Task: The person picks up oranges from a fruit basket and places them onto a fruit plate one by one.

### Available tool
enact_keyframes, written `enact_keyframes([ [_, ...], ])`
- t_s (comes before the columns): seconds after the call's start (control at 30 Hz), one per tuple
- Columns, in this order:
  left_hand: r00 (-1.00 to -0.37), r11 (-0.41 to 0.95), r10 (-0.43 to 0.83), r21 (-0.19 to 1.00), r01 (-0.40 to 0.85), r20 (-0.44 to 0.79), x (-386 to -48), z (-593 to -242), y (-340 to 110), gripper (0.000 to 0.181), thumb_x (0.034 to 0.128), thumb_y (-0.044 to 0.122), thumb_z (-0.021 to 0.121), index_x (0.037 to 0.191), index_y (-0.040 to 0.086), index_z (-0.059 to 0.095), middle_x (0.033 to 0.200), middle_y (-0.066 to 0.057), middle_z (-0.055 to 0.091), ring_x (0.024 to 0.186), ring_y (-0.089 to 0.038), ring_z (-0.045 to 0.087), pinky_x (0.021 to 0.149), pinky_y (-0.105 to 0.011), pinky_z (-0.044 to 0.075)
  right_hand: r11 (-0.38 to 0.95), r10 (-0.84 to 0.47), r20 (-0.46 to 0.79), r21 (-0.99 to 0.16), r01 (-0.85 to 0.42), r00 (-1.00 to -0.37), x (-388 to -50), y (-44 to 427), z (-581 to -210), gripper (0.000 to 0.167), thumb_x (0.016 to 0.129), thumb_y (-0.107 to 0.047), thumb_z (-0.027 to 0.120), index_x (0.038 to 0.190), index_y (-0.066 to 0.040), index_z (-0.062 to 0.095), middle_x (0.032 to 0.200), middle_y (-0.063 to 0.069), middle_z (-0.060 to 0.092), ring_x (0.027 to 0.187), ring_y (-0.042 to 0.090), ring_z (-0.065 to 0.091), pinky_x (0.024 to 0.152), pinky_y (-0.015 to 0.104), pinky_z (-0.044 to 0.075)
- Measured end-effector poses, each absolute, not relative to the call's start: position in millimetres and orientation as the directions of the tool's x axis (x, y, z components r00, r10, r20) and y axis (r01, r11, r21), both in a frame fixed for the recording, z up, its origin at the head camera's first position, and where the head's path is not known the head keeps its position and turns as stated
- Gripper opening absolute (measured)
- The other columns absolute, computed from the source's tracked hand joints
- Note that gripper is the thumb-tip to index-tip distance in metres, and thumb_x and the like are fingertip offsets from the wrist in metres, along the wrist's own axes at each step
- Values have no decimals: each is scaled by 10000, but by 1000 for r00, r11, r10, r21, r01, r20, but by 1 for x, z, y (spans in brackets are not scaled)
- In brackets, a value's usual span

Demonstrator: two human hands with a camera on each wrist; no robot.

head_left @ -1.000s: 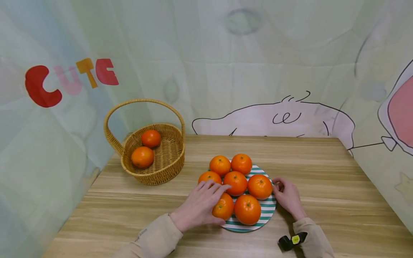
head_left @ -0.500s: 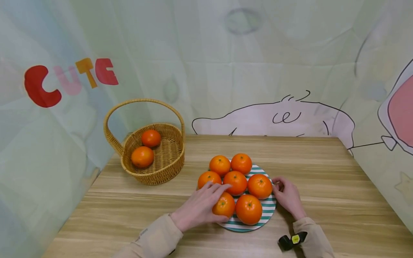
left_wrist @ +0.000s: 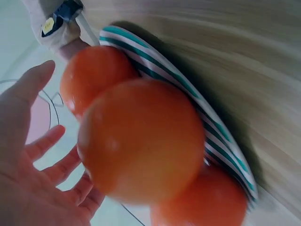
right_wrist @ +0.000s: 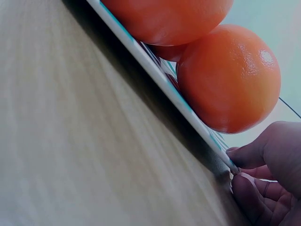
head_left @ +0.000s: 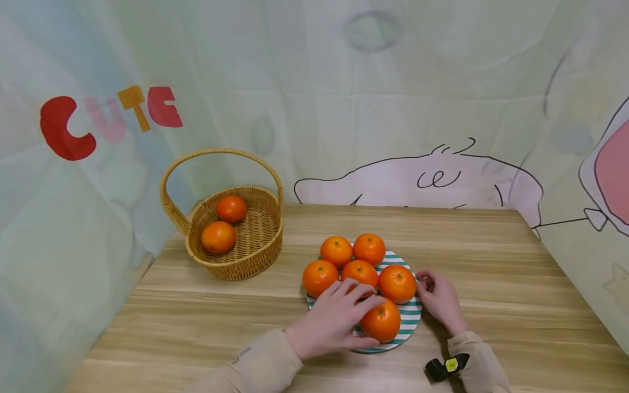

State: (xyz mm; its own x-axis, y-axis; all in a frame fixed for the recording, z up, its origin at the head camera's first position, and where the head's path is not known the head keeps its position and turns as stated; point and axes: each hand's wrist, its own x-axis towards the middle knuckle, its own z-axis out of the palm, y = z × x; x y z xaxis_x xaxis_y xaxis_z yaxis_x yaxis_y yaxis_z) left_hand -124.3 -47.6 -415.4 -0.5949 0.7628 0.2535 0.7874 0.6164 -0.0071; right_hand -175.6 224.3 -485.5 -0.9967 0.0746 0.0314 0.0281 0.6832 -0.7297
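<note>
A round plate with green and white stripes (head_left: 410,315) bears several oranges, among them a near-right orange (head_left: 381,323) and a middle orange (head_left: 360,274). My left hand (head_left: 330,323) is over the plate's near side, fingers spread beside the near-right orange, hiding the near-left one in the head view. In the left wrist view, a large orange (left_wrist: 141,141) stands close in front of the palm, the thumb and fingers apart. At the plate's right edge, my right hand (head_left: 439,299) pinches the rim between thumb and finger, as the right wrist view shows at the rim (right_wrist: 188,115).
A wicker basket (head_left: 245,267) with a tall handle stands at the back left of the wooden table (head_left: 491,256). Two oranges, a front one (head_left: 218,237) and a rear one (head_left: 231,209), lie in its left part. A printed cloth (head_left: 324,125) hangs behind and along both sides.
My left hand has moved right, from the near-left orange toward the near-right orange. The left-side orange now shows fully. My right hand stays at the plate's rim.
</note>
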Motion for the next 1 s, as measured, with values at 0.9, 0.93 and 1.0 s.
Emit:
enact_keyframes([
  [0.9,-723,676,602,265,687,339,-146,-400,-62,487,914,448,696,1341,233,604,1379,-19,577,1248,-237,489,1026,-465,452,669,73,19,-742,34,-997,-175,224,-484,228,917,-52,601,1121,40,644,816,100,573,718,181,490,608,219,378],
  [0.93,-746,679,547,320,661,380,-153,-398,-70,478,908,406,714,1328,203,613,1377,-46,582,1248,-262,494,1021,-487,449,670,73,17,-741,36,-997,-175,224,-484,229,919,-50,600,1125,39,643,819,101,574,721,182,490,611,218,379],
  [1.0,-788,685,419,413,601,451,-167,-393,-88,467,891,328,741,1308,151,629,1371,-97,596,1249,-315,498,1024,-523,431,671,73,9,-740,43,-997,-175,224,-485,234,922,-48,597,1134,40,639,826,102,573,725,184,489,612,220,380],
])
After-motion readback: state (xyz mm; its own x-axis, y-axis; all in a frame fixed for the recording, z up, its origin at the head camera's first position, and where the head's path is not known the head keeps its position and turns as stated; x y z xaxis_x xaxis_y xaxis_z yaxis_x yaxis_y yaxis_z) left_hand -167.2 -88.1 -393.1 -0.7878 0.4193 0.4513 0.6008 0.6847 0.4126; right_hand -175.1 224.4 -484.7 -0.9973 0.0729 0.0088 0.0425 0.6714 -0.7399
